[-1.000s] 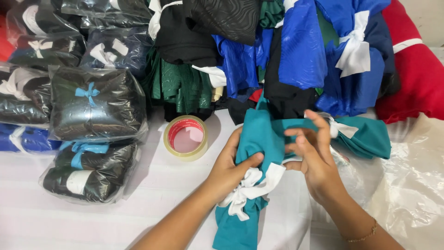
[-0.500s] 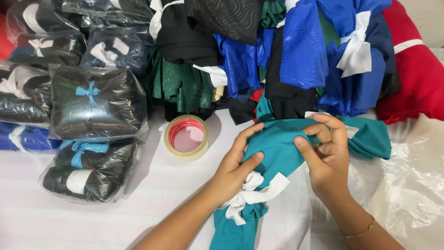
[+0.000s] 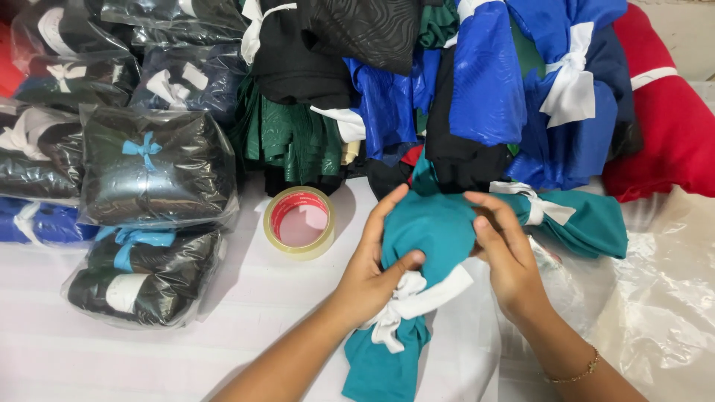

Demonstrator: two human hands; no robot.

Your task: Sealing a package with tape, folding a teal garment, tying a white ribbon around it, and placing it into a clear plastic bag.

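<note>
A roll of clear tape [image 3: 299, 222] is seen just left of the hands. Further left, dark clothes packed in shiny plastic bags [image 3: 153, 173] are stacked. Above the hands, blue, green and black clothes [image 3: 477, 74] are piled, and a red cloth [image 3: 666, 126] is seen far right.

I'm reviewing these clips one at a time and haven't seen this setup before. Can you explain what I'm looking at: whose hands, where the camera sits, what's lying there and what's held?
There is no machine here. A person wears a camera on the head, so the view looks down at their own two bare hands. The left hand and the right hand together grip a teal cloth bundle tied with a white strip. It lies on a white surface. Beside it sits a roll of clear tape. On the left are dark bundles sealed in plastic bags. Behind is a pile of loose blue, black, green and red cloth. Clear plastic sheeting lies on the right.
</note>
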